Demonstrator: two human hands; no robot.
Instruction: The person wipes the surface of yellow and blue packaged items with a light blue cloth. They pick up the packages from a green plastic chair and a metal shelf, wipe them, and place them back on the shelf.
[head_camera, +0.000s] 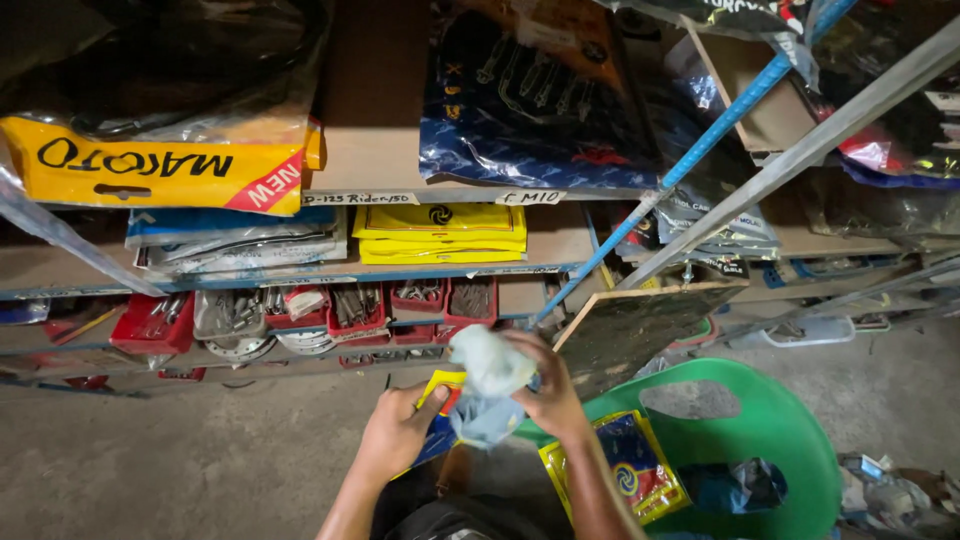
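Right hand grips a pale crumpled bag above the green chair — left hand, just beside, holds a yellow-blue packet; another packet lies on the chair.

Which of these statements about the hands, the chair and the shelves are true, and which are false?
1. The right hand grips a pale crumpled bag. True.
2. The left hand is empty. False: it holds a flat yellow and blue packet.
3. A yellow packet lies on the green chair. True.
4. The red bins stand on the top shelf. False: they sit on a low shelf, near the floor.
5. The chair is to the left of the hands. False: it is to their right.
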